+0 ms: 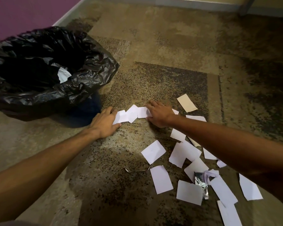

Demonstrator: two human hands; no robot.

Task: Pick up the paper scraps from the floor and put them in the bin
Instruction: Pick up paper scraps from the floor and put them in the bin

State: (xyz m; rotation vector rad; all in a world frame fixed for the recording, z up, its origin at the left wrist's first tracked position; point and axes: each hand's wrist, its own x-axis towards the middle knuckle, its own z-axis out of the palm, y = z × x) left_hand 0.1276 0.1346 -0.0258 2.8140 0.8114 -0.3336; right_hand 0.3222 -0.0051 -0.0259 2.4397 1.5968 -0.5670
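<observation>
Three white paper scraps (131, 114) lie in a row on the carpet between my two hands. My left hand (104, 123) rests flat at their left end, fingers touching the leftmost scrap. My right hand (158, 114) lies flat over their right end, fingers spread on the paper. Neither hand has a scrap lifted. Several more white scraps (153, 151) are scattered on the carpet at lower right, under and around my right forearm. The bin (91, 67), lined with a black plastic bag, stands at the left; a white scrap (63, 75) shows inside it.
A tan piece of paper (186, 102) lies beyond my right hand. A crumpled foil wrapper (202, 185) sits among the lower scraps, and a thin foil strip (136, 170) lies nearby. A purple wall (23, 13) and white baseboard run behind the bin.
</observation>
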